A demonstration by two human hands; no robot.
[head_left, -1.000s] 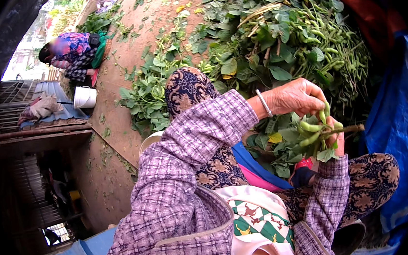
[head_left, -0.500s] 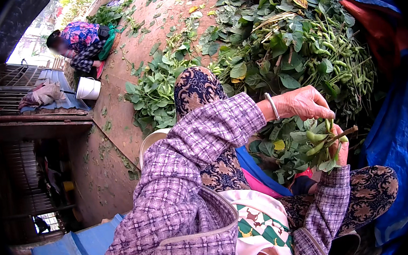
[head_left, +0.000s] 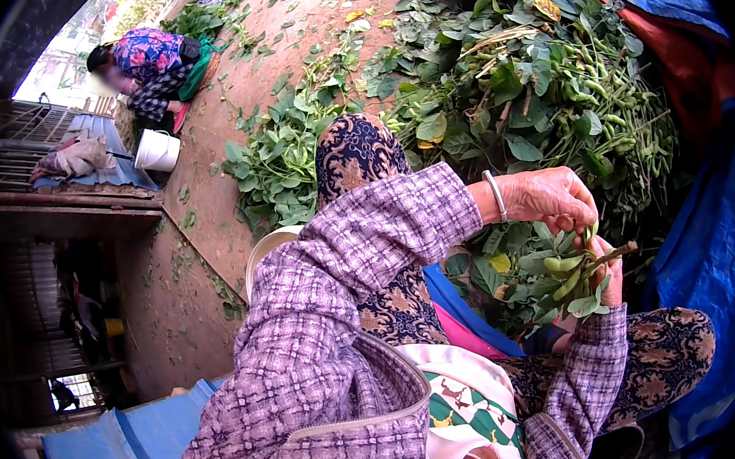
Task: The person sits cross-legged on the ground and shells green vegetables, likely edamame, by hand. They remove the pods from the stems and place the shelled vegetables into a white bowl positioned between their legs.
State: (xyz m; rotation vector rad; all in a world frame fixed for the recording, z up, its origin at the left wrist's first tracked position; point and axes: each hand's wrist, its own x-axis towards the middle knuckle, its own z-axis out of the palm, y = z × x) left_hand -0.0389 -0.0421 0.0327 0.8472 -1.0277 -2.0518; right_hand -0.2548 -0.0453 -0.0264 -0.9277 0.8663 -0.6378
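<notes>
From my remote seat I watch the short, brownish woody stem (head_left: 621, 251), which bears plump green pods (head_left: 567, 285) and a few broad leaves (head_left: 586, 306), right of centre and below the large heap of leafy green bean plants (head_left: 530, 84). The bare right hand (head_left: 610, 278) has its fingers wrapped around the stem; the bare left hand (head_left: 548, 193), a silver-coloured bangle (head_left: 496, 196) at its wrist, has its fingers drawn narrow, apparently pinching a slim green upright pod (head_left: 592, 233). To pick it well, I judge, I should grip the stem firmly near the pod's base and tug briefly sideways, sparing the pod from tearing. Where that pod joins the stem I cannot make out, since the fingers crowd it. The purple plaid left sleeve (head_left: 344, 258) hides most of a pale, round-rimmed container (head_left: 260, 249).
</notes>
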